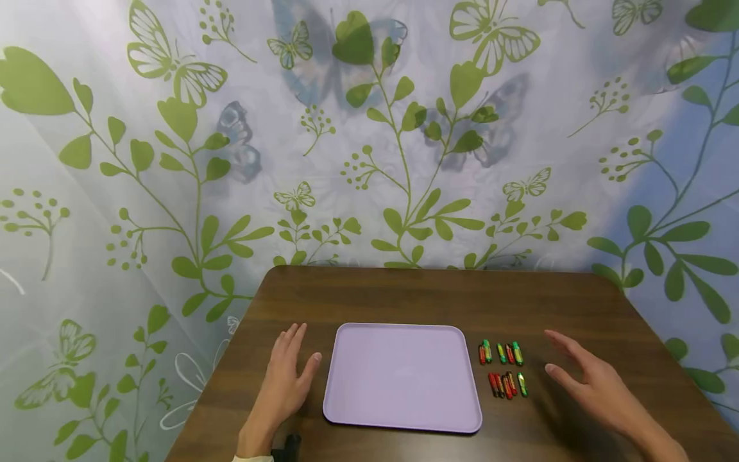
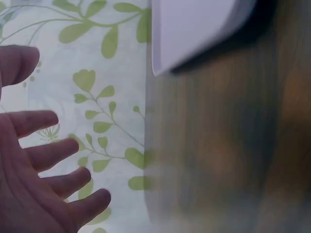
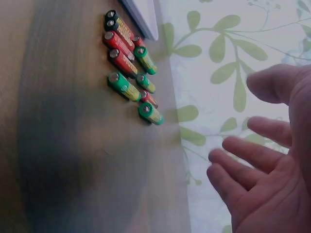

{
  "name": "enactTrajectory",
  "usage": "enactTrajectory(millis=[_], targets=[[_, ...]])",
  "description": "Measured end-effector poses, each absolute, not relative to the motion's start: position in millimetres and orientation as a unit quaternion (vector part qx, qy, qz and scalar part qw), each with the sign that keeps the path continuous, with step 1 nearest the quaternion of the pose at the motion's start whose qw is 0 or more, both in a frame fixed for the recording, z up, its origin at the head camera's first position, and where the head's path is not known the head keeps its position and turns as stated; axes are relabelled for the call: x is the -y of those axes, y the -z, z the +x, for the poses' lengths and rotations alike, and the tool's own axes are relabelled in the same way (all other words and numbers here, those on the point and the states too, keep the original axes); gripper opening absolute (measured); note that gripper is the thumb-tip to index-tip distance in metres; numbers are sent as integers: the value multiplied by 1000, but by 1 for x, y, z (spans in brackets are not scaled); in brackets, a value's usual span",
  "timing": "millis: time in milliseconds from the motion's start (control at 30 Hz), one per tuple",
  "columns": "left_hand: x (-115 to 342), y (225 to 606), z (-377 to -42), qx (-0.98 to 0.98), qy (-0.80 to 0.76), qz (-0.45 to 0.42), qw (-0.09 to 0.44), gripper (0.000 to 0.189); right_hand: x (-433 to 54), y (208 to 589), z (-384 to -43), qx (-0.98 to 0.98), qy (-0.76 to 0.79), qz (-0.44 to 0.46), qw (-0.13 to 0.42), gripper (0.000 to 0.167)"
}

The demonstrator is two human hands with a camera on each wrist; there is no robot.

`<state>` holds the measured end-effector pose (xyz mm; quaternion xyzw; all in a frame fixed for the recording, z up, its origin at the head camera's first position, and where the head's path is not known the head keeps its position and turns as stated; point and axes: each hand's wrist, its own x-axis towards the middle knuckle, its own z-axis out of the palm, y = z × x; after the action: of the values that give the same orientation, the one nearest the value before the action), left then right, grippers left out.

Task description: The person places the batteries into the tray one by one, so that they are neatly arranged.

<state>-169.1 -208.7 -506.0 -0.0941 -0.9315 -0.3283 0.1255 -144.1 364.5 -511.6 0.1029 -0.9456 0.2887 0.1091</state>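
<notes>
A pale purple tray (image 1: 404, 378) lies flat on the brown table, its surface bare. To its right, several red and green batteries lie in two rows; one green battery (image 1: 517, 354) ends the back row, and a red-and-black battery (image 1: 500, 385) lies in the front row. My left hand (image 1: 283, 378), fingers straight and thumb apart, is just left of the tray and holds nothing. On the other side my right hand (image 1: 600, 391) is held right of the batteries, fingers extended and apart from them. In the right wrist view a green battery (image 3: 124, 87) shows its metal end.
The wooden table (image 1: 439, 295) has rounded far corners. Behind it hangs a curtain (image 1: 323, 160) printed with green leaves and butterflies, close to the far edge. A dark band (image 1: 287, 449) shows at the left wrist.
</notes>
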Motion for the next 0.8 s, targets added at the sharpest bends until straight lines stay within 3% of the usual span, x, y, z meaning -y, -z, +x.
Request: enactTrajectory(millis=[267, 600, 800], targets=[[191, 513, -140, 904, 415, -74, 75, 65, -355, 531, -147, 915, -335, 163, 156, 67], [181, 539, -125, 901, 427, -78, -9, 63, -350, 550, -150, 927, -332, 142, 101, 63], [185, 556, -125, 908, 407, -95, -13, 66, -347, 555, -153, 944, -300, 120, 60, 61]])
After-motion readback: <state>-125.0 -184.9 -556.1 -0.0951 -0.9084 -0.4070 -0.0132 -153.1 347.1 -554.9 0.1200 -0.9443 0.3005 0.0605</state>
